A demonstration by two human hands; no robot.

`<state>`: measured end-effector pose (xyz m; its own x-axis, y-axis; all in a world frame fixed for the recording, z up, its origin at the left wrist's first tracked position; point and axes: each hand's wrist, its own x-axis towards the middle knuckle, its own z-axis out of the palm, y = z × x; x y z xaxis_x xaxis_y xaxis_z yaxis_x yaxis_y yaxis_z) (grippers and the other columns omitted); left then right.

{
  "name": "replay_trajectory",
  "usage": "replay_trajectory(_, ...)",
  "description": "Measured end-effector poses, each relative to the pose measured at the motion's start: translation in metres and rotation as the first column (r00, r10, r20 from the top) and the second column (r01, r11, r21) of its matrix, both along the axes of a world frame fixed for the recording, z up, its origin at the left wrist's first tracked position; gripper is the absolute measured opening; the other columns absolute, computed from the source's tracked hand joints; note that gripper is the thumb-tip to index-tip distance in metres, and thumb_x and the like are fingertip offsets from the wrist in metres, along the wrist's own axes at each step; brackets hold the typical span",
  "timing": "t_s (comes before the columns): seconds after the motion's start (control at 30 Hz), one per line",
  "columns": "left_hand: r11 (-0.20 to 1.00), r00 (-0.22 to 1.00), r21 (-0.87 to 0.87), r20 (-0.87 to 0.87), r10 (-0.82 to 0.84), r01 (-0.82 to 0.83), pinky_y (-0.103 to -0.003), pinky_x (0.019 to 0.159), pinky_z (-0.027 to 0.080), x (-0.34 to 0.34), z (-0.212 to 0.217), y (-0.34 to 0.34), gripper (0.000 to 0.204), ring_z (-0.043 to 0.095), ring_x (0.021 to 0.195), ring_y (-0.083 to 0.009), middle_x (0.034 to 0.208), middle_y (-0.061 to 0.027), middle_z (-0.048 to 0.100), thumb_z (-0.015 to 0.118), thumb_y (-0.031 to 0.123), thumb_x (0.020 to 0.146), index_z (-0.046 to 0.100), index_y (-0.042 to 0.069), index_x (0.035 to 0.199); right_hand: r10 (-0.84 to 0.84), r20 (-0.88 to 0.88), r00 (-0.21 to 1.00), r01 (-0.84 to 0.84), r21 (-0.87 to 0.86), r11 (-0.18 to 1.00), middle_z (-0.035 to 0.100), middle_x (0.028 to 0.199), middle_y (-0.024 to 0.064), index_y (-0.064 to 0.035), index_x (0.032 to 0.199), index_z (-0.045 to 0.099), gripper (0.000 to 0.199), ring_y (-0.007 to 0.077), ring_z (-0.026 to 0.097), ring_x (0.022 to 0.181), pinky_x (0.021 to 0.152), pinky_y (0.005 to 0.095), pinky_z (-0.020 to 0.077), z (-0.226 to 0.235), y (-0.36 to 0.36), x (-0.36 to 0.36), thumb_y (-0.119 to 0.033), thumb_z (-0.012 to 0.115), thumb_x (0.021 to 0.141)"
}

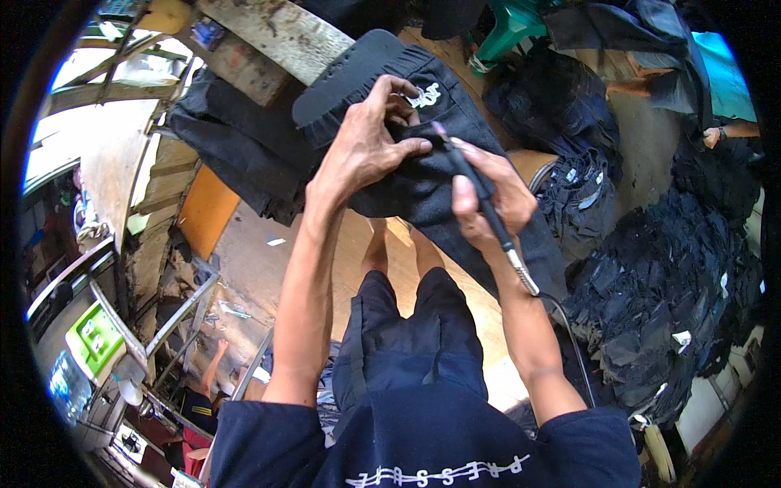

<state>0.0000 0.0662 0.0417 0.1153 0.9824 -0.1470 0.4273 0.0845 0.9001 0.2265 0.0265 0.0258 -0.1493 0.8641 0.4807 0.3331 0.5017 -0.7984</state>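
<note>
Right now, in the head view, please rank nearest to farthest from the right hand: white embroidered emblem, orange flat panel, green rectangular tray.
1. White embroidered emblem, upper left of the right hand.
2. Orange flat panel, left.
3. Green rectangular tray, far left.

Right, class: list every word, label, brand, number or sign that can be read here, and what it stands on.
Dark T-shirt: white lettering; wording not copied here.
Black garment by the left hand: white ornate print, too unclear to read.
White piece on dark cloth pile: too small to show any print.
</note>
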Motion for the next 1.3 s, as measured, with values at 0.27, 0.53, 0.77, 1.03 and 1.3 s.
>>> replay_trajectory(0.27, 0.996, 0.994, -0.059, 0.087, -0.065, 0.07, -0.024, 0.068, 0.051, -0.008, -0.004, 0.006, 0.072, 0.066, 0.091, -0.0097, 0.103, -0.0074, 0.074, 0.087, -0.007, 0.079, 0.048, 0.008, 0.138, 0.068, 0.084, 0.994, -0.078, 0.12, 0.99, 0.08, 0.103, 0.027, 0.0083, 0.114, 0.075, 0.032, 0.0406, 0.082, 0.102, 0.093, 0.0455, 0.0666, -0.009, 0.012, -0.018, 0.0, 0.075, 0.082)
replay_trajectory(0.53, 0.99, 0.989, -0.108, 0.13, -0.072, 0.086, -0.023, 0.067, 0.047, -0.013, -0.011, 0.006, 0.076, 0.062, 0.091, -0.0082, 0.104, -0.0041, 0.069, 0.082, -0.009, 0.077, 0.044, 0.011, 0.14, 0.118, 0.096, 0.988, -0.129, 0.114, 0.985, 0.079, 0.103, 0.032, 0.0114, 0.112, 0.074, 0.029, 0.0424, 0.082, 0.103, 0.094, 0.046, 0.0659, -0.014, 0.014, -0.02, -0.001, 0.072, 0.086)
replay_trajectory(0.77, 0.992, 0.979, -0.112, 0.199, -0.039, 0.063, -0.021, 0.067, 0.046, -0.011, -0.017, 0.005, 0.075, 0.062, 0.092, -0.008, 0.106, -0.0049, 0.069, 0.08, -0.01, 0.079, 0.044, 0.012, 0.141, 0.109, 0.126, 0.986, -0.123, 0.109, 0.986, 0.081, 0.103, 0.0295, 0.0107, 0.11, 0.076, 0.027, 0.0403, 0.082, 0.102, 0.094, 0.045, 0.0662, -0.017, 0.015, -0.021, -0.002, 0.073, 0.087)
replay_trajectory(1.03, 0.972, 0.965, -0.226, 0.264, -0.009, 0.071, -0.02, 0.065, 0.043, -0.01, -0.013, 0.001, 0.074, 0.058, 0.08, -0.0055, 0.107, -0.0064, 0.067, 0.084, -0.007, 0.083, 0.039, 0.009, 0.139, 0.09, 0.118, 0.989, -0.103, 0.106, 0.989, 0.08, 0.105, 0.0306, 0.01, 0.112, 0.077, 0.029, 0.0392, 0.082, 0.103, 0.094, 0.0434, 0.066, -0.017, 0.014, -0.021, -0.003, 0.072, 0.086)
replay_trajectory(1.3, 0.962, 0.952, -0.274, 0.301, 0.065, 0.021, -0.018, 0.061, 0.04, -0.006, -0.008, 0.003, 0.074, 0.054, 0.075, -0.0037, 0.104, -0.0053, 0.066, 0.086, -0.007, 0.083, 0.038, 0.01, 0.136, 0.071, 0.105, 0.992, -0.081, 0.087, 0.993, 0.081, 0.107, 0.0301, 0.0093, 0.112, 0.076, 0.029, 0.0384, 0.082, 0.103, 0.095, 0.0432, 0.0659, -0.019, 0.012, -0.019, -0.005, 0.071, 0.087)
